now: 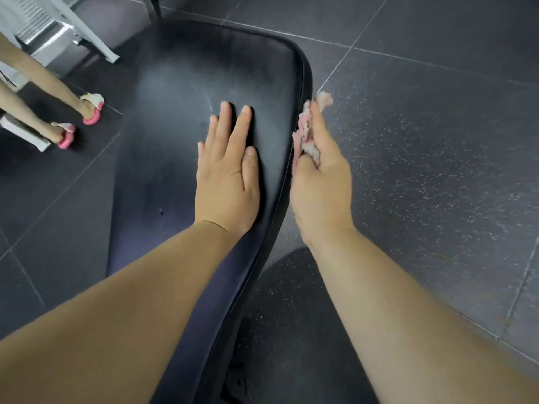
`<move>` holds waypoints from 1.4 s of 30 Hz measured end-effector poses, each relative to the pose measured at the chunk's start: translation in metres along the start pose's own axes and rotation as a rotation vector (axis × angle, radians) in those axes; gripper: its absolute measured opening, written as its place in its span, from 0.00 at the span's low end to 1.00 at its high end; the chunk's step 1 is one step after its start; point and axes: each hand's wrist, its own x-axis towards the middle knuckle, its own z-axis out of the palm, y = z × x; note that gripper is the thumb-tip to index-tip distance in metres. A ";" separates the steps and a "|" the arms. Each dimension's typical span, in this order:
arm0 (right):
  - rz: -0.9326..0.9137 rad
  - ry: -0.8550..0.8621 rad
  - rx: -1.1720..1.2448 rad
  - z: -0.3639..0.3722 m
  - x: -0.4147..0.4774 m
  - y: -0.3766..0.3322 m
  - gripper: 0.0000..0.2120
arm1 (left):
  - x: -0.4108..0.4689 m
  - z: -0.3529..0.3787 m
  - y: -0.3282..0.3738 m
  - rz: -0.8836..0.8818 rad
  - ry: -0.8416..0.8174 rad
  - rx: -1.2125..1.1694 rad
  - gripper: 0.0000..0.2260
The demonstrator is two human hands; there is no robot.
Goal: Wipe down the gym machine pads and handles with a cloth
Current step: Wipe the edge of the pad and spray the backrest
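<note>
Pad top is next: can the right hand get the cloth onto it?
Probably yes. The right hand holds the cloth beside the pad, at its right edge; the far half is bare, though the left hand rests flat near the middle.

Soft, even light lays a pale sheen on the black pad [180, 83] just beyond the left grip [227, 176], whose fingers cast thin dark shadows to their right. The right grip [318, 170] and its cloth [306, 129] are motion-blurred — floor [437, 141] seams beside them bow with wide-angle distortion.
</note>
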 end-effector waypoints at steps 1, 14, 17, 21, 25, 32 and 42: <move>0.002 0.008 -0.002 0.000 -0.015 0.008 0.32 | -0.013 0.000 -0.006 0.015 -0.015 -0.001 0.22; -0.103 0.057 -0.059 0.006 0.019 -0.024 0.26 | -0.052 -0.009 -0.036 0.123 -0.146 0.003 0.22; -0.080 0.066 -0.017 0.013 0.001 -0.002 0.27 | -0.052 -0.008 -0.031 0.081 -0.070 0.011 0.23; 0.002 -0.054 0.010 -0.006 -0.062 0.019 0.24 | -0.021 -0.017 -0.018 0.144 0.103 0.094 0.22; -0.047 0.032 0.101 -0.011 -0.008 -0.023 0.20 | 0.023 -0.012 0.002 0.169 0.019 0.076 0.24; -0.051 0.012 -0.066 0.004 0.029 -0.008 0.29 | 0.027 0.004 -0.003 0.178 0.041 0.048 0.24; 0.173 -0.083 0.098 -0.032 -0.071 0.030 0.23 | 0.020 -0.003 -0.005 0.198 -0.006 0.020 0.23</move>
